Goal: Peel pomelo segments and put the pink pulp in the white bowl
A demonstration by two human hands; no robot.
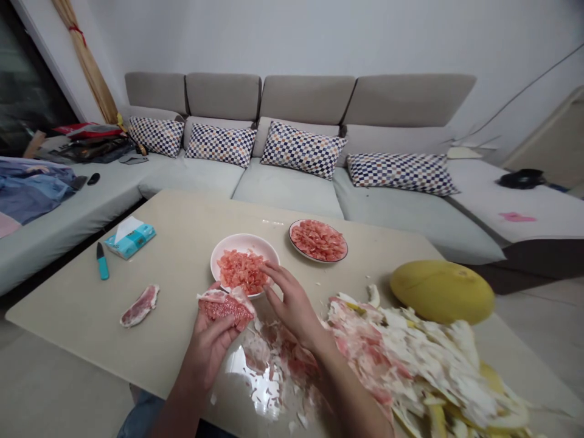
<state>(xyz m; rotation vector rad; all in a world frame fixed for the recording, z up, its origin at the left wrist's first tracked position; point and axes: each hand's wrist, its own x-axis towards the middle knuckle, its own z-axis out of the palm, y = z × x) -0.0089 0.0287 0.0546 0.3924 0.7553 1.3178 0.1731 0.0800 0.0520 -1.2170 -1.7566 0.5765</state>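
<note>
My left hand (pixel 213 340) is closed around a pomelo segment (pixel 228 309) with red pulp and pale membrane along its upper edge. Just beyond it stands a white bowl (pixel 219 249) holding loose pieces of pomelo pulp (pixel 241 267). Over the bowl's right rim reaches my right hand (pixel 288 299), its fingers spread and their tips at the pulp; no held piece is visible between them. A second pomelo segment (pixel 140 306) lies on the table to the left.
A dark-rimmed plate (pixel 297 250) of red pulp stands behind the bowl. Peel and membrane scraps (pixel 410 347) are heaped at right, beside a whole yellow pomelo (pixel 442 292). At left lie a tissue pack (pixel 132 242) and a teal-handled knife (pixel 103 267). A sofa (pixel 287 188) borders the table (pixel 182 225).
</note>
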